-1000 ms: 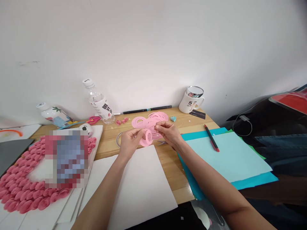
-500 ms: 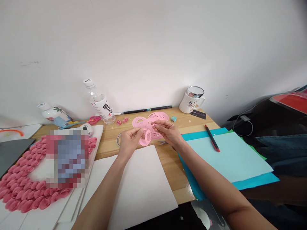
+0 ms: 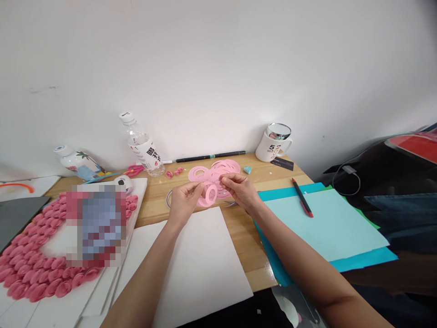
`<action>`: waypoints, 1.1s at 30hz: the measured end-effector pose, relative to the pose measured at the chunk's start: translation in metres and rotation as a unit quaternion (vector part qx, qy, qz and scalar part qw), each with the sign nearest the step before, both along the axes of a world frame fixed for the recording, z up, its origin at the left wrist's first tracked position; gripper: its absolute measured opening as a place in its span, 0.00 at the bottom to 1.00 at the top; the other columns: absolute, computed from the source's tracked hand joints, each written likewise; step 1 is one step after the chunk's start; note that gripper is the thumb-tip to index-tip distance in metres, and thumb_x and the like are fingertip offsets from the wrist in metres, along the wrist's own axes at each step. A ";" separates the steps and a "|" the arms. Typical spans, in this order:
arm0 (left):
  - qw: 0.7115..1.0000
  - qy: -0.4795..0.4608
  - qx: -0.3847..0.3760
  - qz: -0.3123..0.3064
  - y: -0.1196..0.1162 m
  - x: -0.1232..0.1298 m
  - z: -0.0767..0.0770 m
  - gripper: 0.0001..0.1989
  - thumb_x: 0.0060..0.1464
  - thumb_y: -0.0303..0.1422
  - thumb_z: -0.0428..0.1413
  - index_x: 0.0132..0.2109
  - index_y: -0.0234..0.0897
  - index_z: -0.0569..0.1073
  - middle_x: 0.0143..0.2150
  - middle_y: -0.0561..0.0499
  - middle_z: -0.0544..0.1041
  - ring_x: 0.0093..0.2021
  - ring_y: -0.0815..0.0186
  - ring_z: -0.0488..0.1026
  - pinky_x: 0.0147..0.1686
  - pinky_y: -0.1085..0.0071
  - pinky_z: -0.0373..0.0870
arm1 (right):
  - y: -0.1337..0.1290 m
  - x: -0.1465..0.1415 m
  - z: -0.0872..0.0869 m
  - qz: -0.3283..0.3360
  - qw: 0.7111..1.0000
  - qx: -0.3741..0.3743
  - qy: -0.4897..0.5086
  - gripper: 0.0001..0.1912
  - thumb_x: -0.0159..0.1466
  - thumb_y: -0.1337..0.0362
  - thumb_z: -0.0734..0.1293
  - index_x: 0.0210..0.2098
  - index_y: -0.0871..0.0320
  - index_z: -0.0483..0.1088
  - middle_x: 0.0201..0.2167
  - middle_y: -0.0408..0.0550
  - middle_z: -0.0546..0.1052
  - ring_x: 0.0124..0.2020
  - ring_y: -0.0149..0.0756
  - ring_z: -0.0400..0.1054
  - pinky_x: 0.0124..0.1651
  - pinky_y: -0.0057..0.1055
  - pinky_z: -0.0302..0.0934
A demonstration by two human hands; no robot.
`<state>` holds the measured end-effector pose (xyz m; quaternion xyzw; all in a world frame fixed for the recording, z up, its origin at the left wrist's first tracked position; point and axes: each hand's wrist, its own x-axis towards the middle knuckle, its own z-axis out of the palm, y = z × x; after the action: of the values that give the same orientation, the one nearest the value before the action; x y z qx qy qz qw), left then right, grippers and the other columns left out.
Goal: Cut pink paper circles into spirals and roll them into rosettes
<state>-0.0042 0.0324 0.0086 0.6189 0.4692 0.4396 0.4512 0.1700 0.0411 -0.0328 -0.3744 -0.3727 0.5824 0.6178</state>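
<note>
My left hand (image 3: 186, 199) pinches a pink paper spiral strip (image 3: 212, 195), which hangs in a curl from its fingertips. To its right, my right hand (image 3: 238, 187) is closed, thumb against fingertips; whatever sits between them is too small to make out. Beyond both hands lies a pile of pink paper rings (image 3: 225, 165) on the wooden table (image 3: 152, 206). A pair of scissors (image 3: 232, 203) shows partly under my right hand. Small rolled pink paper flowers (image 3: 170, 174) rest behind my left hand, and a rolled teal paper piece (image 3: 247, 170) is beyond my right.
At the left is a board covered with pink paper roses (image 3: 30, 266). White paper (image 3: 205, 269) lies in front of me, light blue sheets (image 3: 324, 223) with a pen (image 3: 302, 197) at right. A water bottle (image 3: 145, 148), marker (image 3: 210, 156) and mug (image 3: 273, 145) stand or lie along the wall.
The hanging pink paper strip has turned and opened into a rounder loop, a little to the right. My right hand's fingertips have shifted slightly away from my left hand.
</note>
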 end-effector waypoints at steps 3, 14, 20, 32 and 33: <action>1.000 0.001 -0.005 0.010 0.000 -0.001 0.002 0.11 0.48 0.37 0.56 0.29 0.34 0.79 0.24 0.53 0.76 0.27 0.68 0.71 0.29 0.75 0.66 | -0.002 0.001 0.004 0.038 0.999 0.022 -0.007 0.09 0.49 0.61 0.72 0.31 0.54 0.77 0.36 0.46 0.78 0.30 0.27 0.68 0.39 0.28 0.64; 1.000 0.005 0.003 -0.009 -0.001 0.002 -0.003 0.12 0.49 0.38 0.55 0.30 0.33 0.78 0.26 0.52 0.77 0.28 0.67 0.70 0.31 0.74 0.66 | 0.000 0.001 0.000 0.023 1.000 0.004 0.005 0.08 0.45 0.65 0.75 0.25 0.57 0.75 0.26 0.42 0.78 0.25 0.25 0.68 0.31 0.25 0.64; 1.000 0.005 -0.006 -0.028 -0.002 0.003 -0.003 0.12 0.49 0.37 0.55 0.29 0.33 0.77 0.26 0.51 0.77 0.28 0.67 0.71 0.29 0.74 0.66 | -0.001 -0.001 0.002 0.024 1.000 0.011 0.013 0.08 0.43 0.67 0.76 0.21 0.57 0.74 0.20 0.40 0.75 0.21 0.24 0.65 0.27 0.23 0.61; 1.000 0.018 0.015 -0.009 -0.001 0.001 -0.003 0.13 0.49 0.38 0.55 0.30 0.33 0.78 0.26 0.52 0.77 0.28 0.67 0.70 0.31 0.74 0.66 | -0.002 0.001 0.001 0.031 0.999 -0.010 0.019 0.10 0.45 0.65 0.75 0.28 0.57 0.76 0.24 0.42 0.78 0.26 0.26 0.71 0.34 0.24 0.66; 1.000 0.018 0.014 -0.012 -0.001 0.002 -0.003 0.13 0.49 0.38 0.54 0.30 0.33 0.78 0.26 0.52 0.77 0.28 0.67 0.71 0.31 0.74 0.66 | -0.002 0.001 0.002 0.031 0.999 -0.011 0.019 0.10 0.45 0.65 0.75 0.28 0.57 0.75 0.24 0.42 0.78 0.25 0.27 0.71 0.33 0.24 0.67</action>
<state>-0.0027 0.0312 0.0056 0.6382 0.4637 0.4296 0.4394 0.1706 0.0395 -0.0312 -0.3580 -0.3662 0.6122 0.6024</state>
